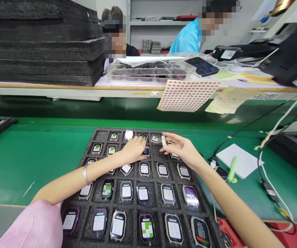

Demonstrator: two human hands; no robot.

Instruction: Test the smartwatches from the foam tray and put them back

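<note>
A black foam tray (155,183) holds rows of smartwatch bodies without straps, most with lit screens. My right hand (183,150) pinches a pale smartwatch (163,140), seen edge-on, between thumb and fingers above the tray's back right part. Near the back middle, my left hand (135,148) has its fingers curled and thumb closed around a dark-screened smartwatch (146,151) in its pocket. My fingers partly cover that watch and its neighbours. A purple-framed smartwatch (146,227) with a green and white screen lies in the front row.
A stack of black foam sheets (42,51) stands on the shelf at left. Clear plastic trays (150,70) and a phone (202,66) lie beside it. White paper (237,160), a green marker (232,168) and cables (268,186) are at right. Two people sit beyond the shelf.
</note>
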